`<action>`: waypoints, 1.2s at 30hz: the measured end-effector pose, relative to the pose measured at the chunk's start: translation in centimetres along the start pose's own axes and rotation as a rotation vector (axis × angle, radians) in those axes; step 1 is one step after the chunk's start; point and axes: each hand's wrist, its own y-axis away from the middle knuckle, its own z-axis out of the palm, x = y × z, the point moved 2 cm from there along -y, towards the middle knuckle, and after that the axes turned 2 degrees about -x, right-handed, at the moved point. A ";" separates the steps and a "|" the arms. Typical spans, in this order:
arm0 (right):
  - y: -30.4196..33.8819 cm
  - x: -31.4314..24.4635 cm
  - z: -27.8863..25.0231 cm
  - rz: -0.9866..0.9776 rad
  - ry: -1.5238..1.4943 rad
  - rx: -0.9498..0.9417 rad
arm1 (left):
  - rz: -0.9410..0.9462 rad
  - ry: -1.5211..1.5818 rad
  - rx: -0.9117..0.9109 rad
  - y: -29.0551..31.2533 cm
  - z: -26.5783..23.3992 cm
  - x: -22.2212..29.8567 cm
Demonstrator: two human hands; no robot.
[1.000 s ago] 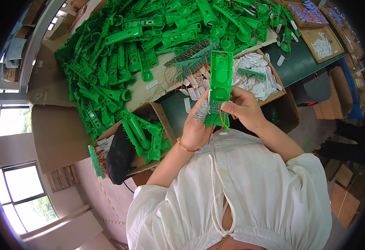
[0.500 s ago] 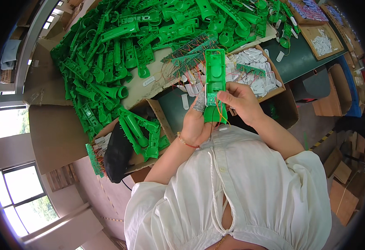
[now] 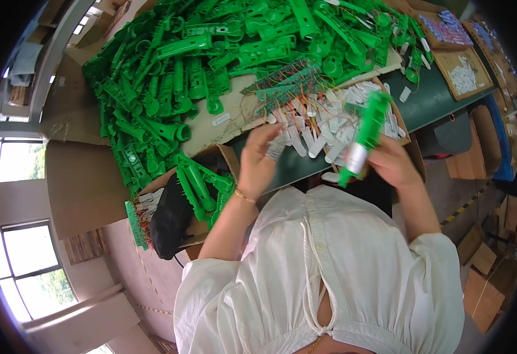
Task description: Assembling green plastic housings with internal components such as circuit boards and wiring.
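My right hand point(image 3: 395, 163) grips a green plastic housing point(image 3: 374, 121), held tilted above the box of white parts. A whitish, shiny piece shows on its lower part, and motion blurs it. My left hand point(image 3: 257, 162) is empty, with thumb and fingers apart and grey tape wrapped round one digit. It is near the white plastic pieces point(image 3: 311, 141) with red and yellow wires, at the table's near edge. Beyond them lies a stack of green circuit boards point(image 3: 288, 85) with wires attached.
A large heap of green plastic housings point(image 3: 211, 44) covers the back and left of the table. At lower left, a cardboard box point(image 3: 228, 158) holds more housings beside a black bag point(image 3: 173, 221). A tray of small white parts point(image 3: 462, 76) sits at the far right.
My left hand has let go of the green housing and moved left. My right hand has carried the housing to the right, and it is now turned and tilted.
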 end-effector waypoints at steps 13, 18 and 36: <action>8.8 -3.5 -9.0 0.205 0.830 0.363 | -0.562 -1.014 0.241 -10.9 -14.1 -13.8; 4.8 -2.1 -10.1 0.072 0.841 0.531 | -0.716 0.146 0.340 -8.6 -16.2 -11.9; -3.6 -2.4 -9.5 0.195 1.491 0.790 | -0.450 1.004 -0.151 0.1 5.6 0.6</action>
